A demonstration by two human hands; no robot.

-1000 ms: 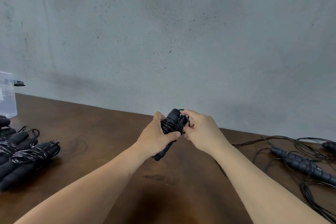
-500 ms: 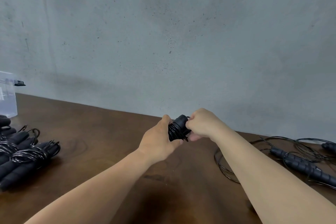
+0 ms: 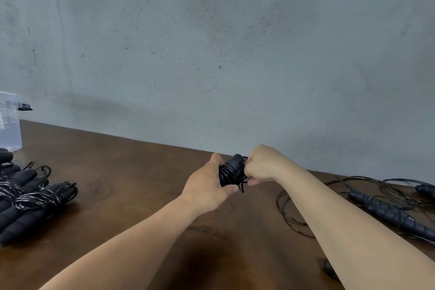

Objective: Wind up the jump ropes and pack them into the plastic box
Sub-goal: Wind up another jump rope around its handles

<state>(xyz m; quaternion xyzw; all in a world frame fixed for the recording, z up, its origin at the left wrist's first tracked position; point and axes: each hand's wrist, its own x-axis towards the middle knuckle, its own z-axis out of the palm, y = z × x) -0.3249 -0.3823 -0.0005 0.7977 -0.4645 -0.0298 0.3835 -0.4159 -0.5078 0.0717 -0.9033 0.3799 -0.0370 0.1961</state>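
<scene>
Right hand (image 3: 263, 165) dropped; rope bundle (image 3: 231, 172) between hands

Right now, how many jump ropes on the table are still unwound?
2, at least. One unwound rope lies at the right, its handles beside loose loops. A second rope's handle shows at the far right edge. More may lie outside the frame.

Wound ropes (image 3: 35, 198) left, before box (image 3: 10, 125); loose ropes (image 3: 381, 209) right.
</scene>
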